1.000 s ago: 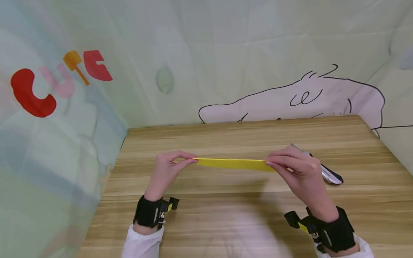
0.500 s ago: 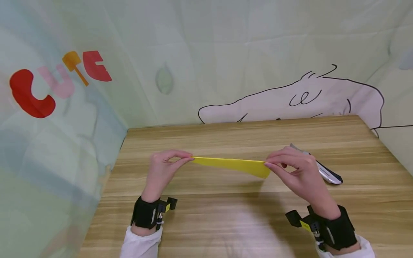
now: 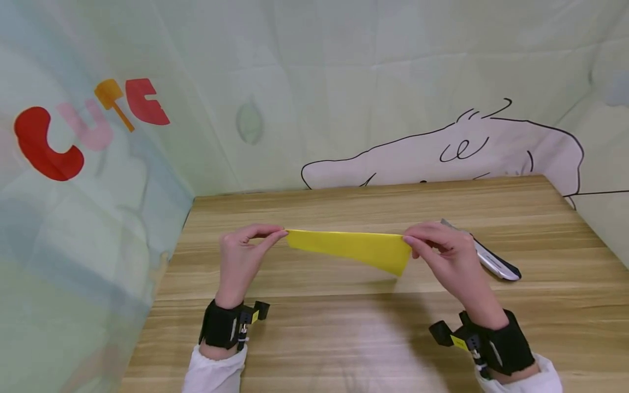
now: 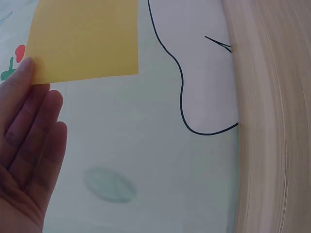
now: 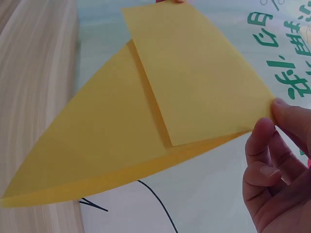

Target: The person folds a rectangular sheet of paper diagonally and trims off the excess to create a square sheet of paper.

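A folded sheet of yellow paper (image 3: 354, 248) is held up above the wooden table between my two hands. My left hand (image 3: 241, 262) pinches its left upper corner between thumb and fingers; the left wrist view has that thumb on the edge of the paper (image 4: 87, 43). At the other upper corner, my right hand (image 3: 452, 262) pinches the sheet the same way. In the right wrist view the paper (image 5: 199, 82) has a flap folded over a longer, pointed layer that bows open along its lower edge.
A utility knife (image 3: 496, 265) with a silver and black handle lies on the table (image 3: 314, 338), behind and right of my right hand. A printed cloth backdrop (image 3: 314, 98) rises along the table's far and left sides.
The paper has tilted from nearly edge-on, so more of its face shows. Both hands have shifted a little left and up, the corners still pinched.
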Demonstrator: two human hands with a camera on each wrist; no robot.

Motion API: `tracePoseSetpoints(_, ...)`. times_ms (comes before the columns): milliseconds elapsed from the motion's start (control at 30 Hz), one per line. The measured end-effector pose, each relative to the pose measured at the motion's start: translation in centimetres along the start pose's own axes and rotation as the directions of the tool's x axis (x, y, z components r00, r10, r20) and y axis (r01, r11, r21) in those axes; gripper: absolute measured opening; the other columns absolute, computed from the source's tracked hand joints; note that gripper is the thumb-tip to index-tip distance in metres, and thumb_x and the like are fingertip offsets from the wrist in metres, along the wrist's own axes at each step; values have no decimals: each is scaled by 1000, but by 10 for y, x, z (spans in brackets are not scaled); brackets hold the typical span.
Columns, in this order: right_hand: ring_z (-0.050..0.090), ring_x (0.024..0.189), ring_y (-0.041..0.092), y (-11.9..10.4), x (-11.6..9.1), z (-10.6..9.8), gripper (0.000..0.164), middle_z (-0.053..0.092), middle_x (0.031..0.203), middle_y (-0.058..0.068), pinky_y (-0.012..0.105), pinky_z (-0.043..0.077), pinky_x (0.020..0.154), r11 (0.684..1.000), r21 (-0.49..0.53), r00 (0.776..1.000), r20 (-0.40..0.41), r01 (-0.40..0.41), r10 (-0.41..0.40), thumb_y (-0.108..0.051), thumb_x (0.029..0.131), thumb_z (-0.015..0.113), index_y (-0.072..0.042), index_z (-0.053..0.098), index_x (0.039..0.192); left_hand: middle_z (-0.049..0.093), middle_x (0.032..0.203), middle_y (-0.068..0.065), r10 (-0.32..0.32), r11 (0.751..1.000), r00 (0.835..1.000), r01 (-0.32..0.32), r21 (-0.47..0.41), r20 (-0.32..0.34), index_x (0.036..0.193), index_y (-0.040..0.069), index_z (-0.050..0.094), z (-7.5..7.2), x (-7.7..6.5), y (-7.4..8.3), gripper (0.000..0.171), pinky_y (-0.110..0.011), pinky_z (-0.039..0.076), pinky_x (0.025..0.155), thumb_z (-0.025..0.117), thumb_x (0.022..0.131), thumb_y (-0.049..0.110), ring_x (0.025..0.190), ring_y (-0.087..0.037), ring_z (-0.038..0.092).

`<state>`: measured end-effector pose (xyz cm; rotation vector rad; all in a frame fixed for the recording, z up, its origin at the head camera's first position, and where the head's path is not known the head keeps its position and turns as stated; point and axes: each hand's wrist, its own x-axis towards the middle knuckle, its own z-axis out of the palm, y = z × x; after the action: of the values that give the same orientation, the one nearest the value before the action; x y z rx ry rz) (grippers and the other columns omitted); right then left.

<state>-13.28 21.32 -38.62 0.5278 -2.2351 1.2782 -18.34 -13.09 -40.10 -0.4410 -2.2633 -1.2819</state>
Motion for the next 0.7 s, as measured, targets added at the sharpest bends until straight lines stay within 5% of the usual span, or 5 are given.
tracePoseSetpoints(167,56,71,3,2,1,1,19,67,91,-16,9,51,65,998,-3,997,-24,-69,68,12,83,71,-2,78,93,79,89,-3,10,1000,1000,-10,1,9,91,10,81,0,1,0,14,-21,59,76,83,80,18,80,-13,74)
tracePoseSetpoints(367,58,68,5,9,2,-2,12,68,87,-8,10,52,64,987,-10,986,-50,-162,161,2,90,69,-1,75,100,79,93,-1,-18,999,999,19,-31,29,94,12,80,1,1,-1,15,-18,58,76,81,83,21,83,-12,73)
tracePoseSetpoints(700,60,68,12,31,5,-2,30,64,88,-9,16,54,62,907,57,908,7,-418,419,-22,101,58,1,64,119,79,96,2,-7,1000,999,6,8,53,98,15,80,7,1,-1,15,-26,60,74,81,83,21,87,-10,73)
